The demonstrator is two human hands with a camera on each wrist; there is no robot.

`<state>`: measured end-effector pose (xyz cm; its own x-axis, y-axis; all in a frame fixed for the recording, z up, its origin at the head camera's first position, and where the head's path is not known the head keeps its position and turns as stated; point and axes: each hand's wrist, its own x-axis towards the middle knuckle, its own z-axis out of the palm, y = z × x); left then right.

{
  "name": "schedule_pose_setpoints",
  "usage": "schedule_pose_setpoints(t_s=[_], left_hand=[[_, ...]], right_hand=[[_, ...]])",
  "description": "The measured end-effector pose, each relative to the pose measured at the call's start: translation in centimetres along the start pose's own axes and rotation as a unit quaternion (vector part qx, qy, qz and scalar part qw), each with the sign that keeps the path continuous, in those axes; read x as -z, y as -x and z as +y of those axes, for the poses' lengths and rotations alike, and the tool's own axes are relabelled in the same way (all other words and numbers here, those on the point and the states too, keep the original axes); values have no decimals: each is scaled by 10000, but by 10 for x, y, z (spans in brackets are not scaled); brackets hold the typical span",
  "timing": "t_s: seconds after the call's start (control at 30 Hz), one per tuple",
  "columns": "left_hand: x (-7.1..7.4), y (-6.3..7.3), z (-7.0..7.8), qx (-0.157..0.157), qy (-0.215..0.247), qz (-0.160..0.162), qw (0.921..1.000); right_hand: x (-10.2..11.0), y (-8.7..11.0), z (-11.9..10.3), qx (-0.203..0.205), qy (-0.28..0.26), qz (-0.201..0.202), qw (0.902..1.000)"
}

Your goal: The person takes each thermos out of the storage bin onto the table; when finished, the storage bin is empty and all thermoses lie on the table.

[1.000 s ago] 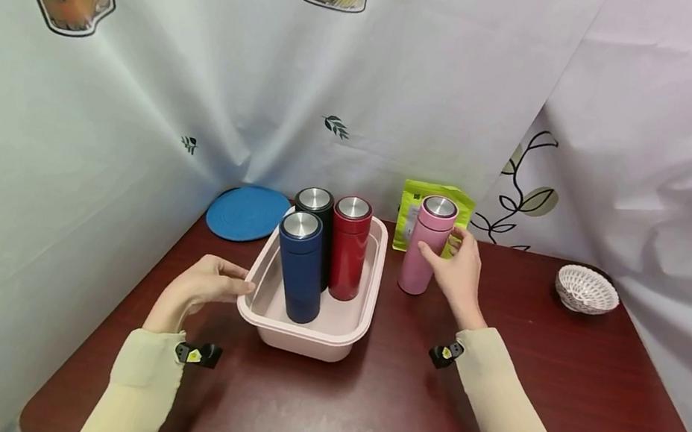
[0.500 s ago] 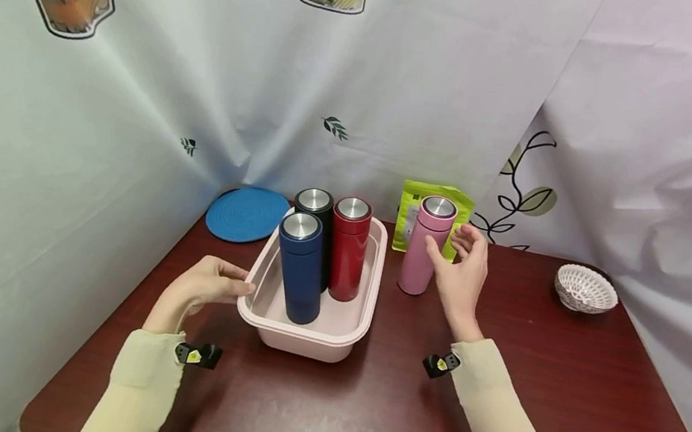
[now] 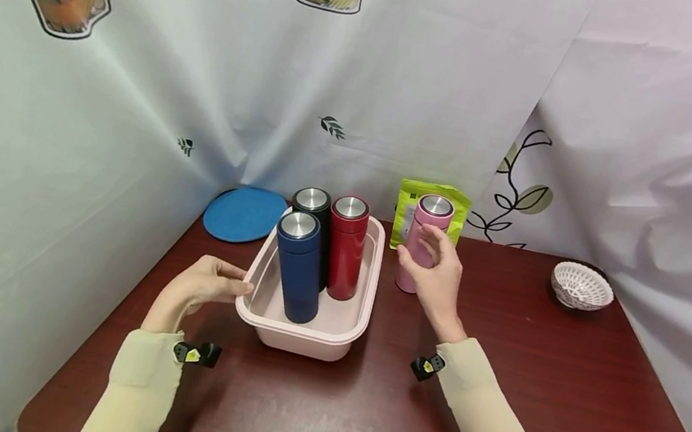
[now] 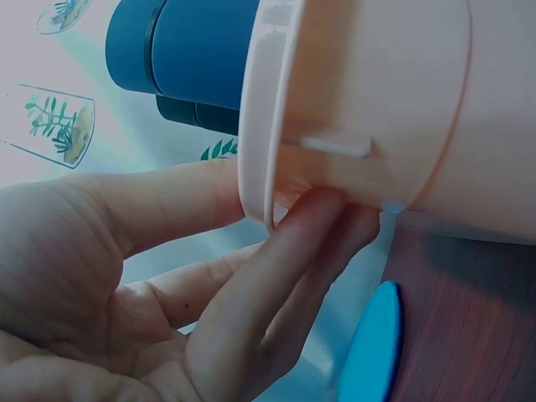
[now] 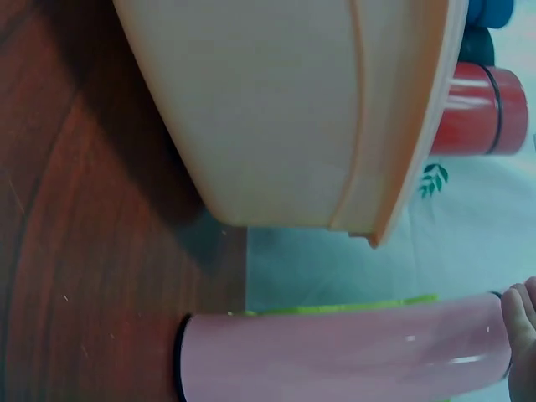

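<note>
My left hand (image 3: 198,291) pinches the left rim of a pale pink plastic tub (image 3: 301,346), thumb on one side and fingers beneath the lip. Inside the tub stand a blue thermos (image 3: 300,277), a red thermos (image 3: 345,261) and a black thermos (image 3: 313,200), all upright with silver-topped lids; the black one is partly hidden. A pink thermos (image 3: 419,253) stands upright on the table right of the tub. In front of it hangs my right hand (image 3: 437,283), fingers loosely curved and holding nothing. Fingertips show beside the pink thermos's (image 5: 335,352) lid end in the right wrist view.
Behind the pink thermos a lime-green pouch (image 3: 460,215) leans at the wall cloth. A blue round mat (image 3: 244,215) lies at the back left of the dark red table (image 3: 313,422). At the back right sits a white woven bowl (image 3: 582,287).
My right hand has let go of the pink thermos, drawn back to the right, then swung left in front of it. The left hand keeps its hold on the tub rim.
</note>
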<state>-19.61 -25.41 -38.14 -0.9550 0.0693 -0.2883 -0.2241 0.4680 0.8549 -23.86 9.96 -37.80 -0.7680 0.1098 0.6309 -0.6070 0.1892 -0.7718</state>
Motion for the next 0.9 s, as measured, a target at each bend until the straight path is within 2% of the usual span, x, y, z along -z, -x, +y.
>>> schedule_pose_setpoints(t_s=[0.1, 0.23, 0.37, 0.53, 0.73, 0.9], left_hand=[[1, 1, 0, -44, 43, 6, 10000], [1, 2, 0, -88, 64, 2, 9999], [-1, 3, 0, -52, 31, 32, 10000], [-1, 4, -2, 56, -46, 94, 9999], [-1, 3, -2, 63, -26, 139, 9999], [-2, 3, -1, 13, 14, 124, 9999]], right_hand=[[-7, 1, 5, -68, 12, -249, 9997], [-17, -1, 25, -129, 86, -586, 9982], [-26, -3, 41, -331, -86, -931, 9951], [-37, -3, 43, -722, -128, -1321, 9885], [-52, -10, 39, -939, 590, -1630, 9804], [-63, -16, 35, -963, 834, -1957, 9723]])
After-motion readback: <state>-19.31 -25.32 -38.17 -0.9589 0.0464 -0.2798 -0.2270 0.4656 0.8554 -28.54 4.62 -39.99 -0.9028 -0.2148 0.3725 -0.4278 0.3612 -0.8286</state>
